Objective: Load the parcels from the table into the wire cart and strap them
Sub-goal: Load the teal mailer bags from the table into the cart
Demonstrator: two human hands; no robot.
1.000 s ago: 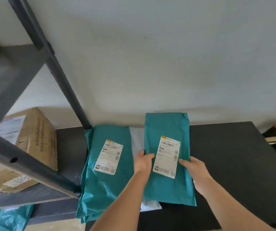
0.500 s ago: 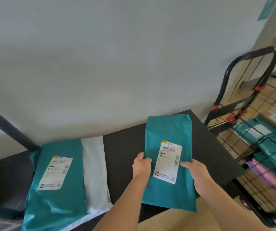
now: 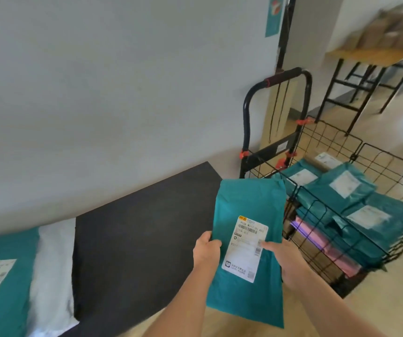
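The left hand and right hand each clamp a side edge of the teal parcel, holding it in the air past the bench's right corner. Just right of the right hand stands the open-topped wire cart, with stacked parcels inside. The held parcel's white label shows a barcode and "9024" (finer print blurs).

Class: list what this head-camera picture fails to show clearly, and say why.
Head view only.
Held parcel: label print too small to read.
Wire cart: right side cut by frame edge.
Table parcel: cut by left edge.
Far cardboard boxes: motion-blurred.
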